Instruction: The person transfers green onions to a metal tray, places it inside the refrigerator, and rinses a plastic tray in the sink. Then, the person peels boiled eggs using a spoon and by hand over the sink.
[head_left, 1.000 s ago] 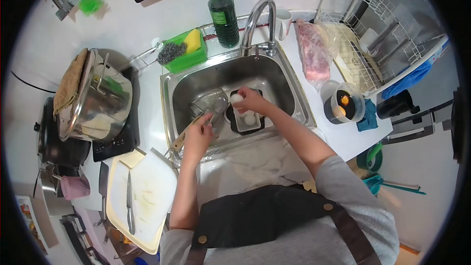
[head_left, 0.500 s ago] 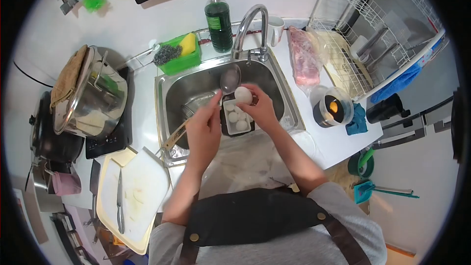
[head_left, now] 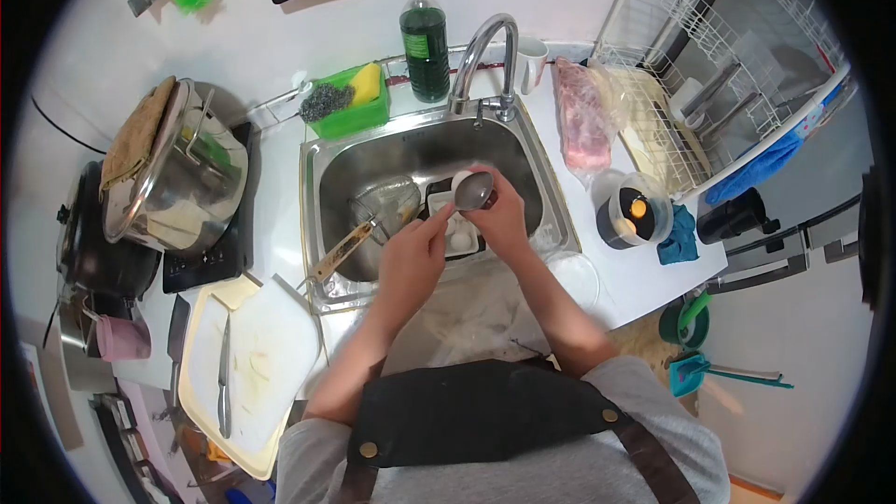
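Over the sink, my left hand is closed on a metal spoon. The spoon's bowl lies up against a white egg and covers most of it. My right hand is wrapped around that egg; whether spoon and shell touch I cannot tell. Below my hands, several white eggs sit in a white container, partly hidden by my fingers. A wire strainer with a wooden handle rests across the sink's left side.
A knife lies on a white cutting board at the left. Behind it stands a large steel pot. The faucet and a green soap bottle rise behind the sink. At right are wrapped meat and a plastic tub holding a yolk.
The spoon has come down and right from above the egg to against it. The egg is now mostly hidden behind the spoon's bowl. The view has shifted slightly.
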Motion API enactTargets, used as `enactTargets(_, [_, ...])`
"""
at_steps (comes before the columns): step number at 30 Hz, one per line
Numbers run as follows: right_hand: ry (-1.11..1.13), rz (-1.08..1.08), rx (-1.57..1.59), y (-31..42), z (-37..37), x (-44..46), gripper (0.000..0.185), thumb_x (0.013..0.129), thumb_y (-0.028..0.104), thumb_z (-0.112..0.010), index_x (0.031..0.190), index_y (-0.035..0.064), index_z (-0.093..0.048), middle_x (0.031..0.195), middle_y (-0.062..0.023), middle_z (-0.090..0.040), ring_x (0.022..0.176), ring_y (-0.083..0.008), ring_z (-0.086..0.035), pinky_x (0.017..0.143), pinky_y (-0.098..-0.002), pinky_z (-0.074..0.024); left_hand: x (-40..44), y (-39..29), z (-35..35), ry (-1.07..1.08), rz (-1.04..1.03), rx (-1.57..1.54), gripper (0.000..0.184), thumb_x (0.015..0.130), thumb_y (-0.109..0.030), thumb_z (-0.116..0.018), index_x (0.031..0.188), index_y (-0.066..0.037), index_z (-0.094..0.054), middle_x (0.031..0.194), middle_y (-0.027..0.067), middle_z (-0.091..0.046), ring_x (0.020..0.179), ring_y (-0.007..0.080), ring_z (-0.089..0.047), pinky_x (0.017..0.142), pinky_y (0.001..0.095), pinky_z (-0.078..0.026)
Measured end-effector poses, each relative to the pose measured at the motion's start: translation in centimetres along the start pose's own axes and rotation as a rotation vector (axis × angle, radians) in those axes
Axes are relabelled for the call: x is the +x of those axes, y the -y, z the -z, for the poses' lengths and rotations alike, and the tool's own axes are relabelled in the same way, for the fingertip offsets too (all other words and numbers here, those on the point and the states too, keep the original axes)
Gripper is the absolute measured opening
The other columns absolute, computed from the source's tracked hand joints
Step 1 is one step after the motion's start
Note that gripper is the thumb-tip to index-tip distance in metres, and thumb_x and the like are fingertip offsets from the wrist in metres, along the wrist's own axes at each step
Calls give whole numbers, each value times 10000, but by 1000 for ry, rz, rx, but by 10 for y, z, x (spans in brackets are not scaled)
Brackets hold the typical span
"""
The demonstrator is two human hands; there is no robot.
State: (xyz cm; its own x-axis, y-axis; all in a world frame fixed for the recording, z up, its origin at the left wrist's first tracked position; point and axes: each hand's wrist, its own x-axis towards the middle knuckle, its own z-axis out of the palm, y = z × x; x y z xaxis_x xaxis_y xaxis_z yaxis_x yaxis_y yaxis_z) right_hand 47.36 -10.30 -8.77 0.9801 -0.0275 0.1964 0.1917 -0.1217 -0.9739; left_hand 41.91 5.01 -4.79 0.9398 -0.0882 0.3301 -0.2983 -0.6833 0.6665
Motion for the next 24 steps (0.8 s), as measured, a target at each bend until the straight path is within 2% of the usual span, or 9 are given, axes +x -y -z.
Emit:
enactTargets(2, [0, -54, 38, -1, 3, -2, 465, 742, 41, -721, 1151, 8, -502, 968, -83, -594, 851, -122, -611, 717, -245, -516, 1, -16, 16, 1, 140, -115, 312, 867, -31, -546, 1157, -114, -623, 783, 119, -606, 642, 222, -587, 590, 330, -456])
enactTargets(5, [-12, -115, 156, 5, 5, -5, 501, 758, 43, -710, 1191, 13, -459, 999, -93, -564, 861, -134, -608, 720, -257, -525, 5, 2, 20, -102, 31, -174, 357, 893, -22, -514, 1232, -110, -583, 854, 112, -637, 753, 148, -594, 639, 296, -463])
enactTargets(6, [-7, -117, 184, 4, 5, -5, 523, 763, 39, -703, 1217, 21, -444, 1011, -94, -556, 869, -136, -606, 725, -261, -527, 3, -2, 22, -5, 192, -284, 411, 872, 28, -496, 1258, -102, -559, 815, 132, -605, 738, 233, -592, 718, 300, -462])
enactTargets(10, [18, -61, 198, 13, 7, -5, 549, 773, 25, -688, 1270, 53, -457, 1046, -83, -550, 901, -134, -591, 756, -260, -526, -8, -1, 24, 90, 139, -175, 466, 856, 53, -486, 1275, -139, -552, 794, 108, -592, 730, 208, -577, 729, 282, -452])
enactTargets(13, [-59, 46, 67, 7, 2, -5, 489, 737, 68, -699, 1202, 108, -554, 1007, -90, -583, 894, -201, -597, 773, -317, -486, -12, -7, 25, 89, 130, -143, 484, 835, 66, -479, 1268, -135, -560, 785, 80, -580, 733, 171, -543, 732, 257, -424])
enactTargets(16, [-83, 115, 10, 8, 0, -4, 466, 763, 15, -685, 1209, 61, -560, 1063, -55, -565, 910, -128, -579, 763, -245, -509, -14, -7, 21, 46, 95, -137, 481, 818, 86, -480, 1237, -125, -587, 760, 93, -564, 705, 187, -550, 704, 266, -434])
enactTargets(18, [-99, 139, -47, 11, 0, -5, 462, 757, 21, -690, 1200, 72, -571, 1060, -65, -568, 908, -130, -580, 751, -251, -504, -14, -8, 20, 39, 78, -99, 453, 828, 85, -496, 1218, -122, -599, 761, 118, -575, 706, 211, -594, 691, 282, -463])
enactTargets(24, [-114, 148, -102, 18, -1, -6, 443, 758, 20, -664, 1189, 83, -584, 1046, -84, -571, 899, -140, -587, 730, -263, -497, -14, -6, 18, 27, 66, -132, 434, 830, 88, -495, 1207, -98, -604, 730, 113, -572, 667, 196, -583, 664, 254, -454])
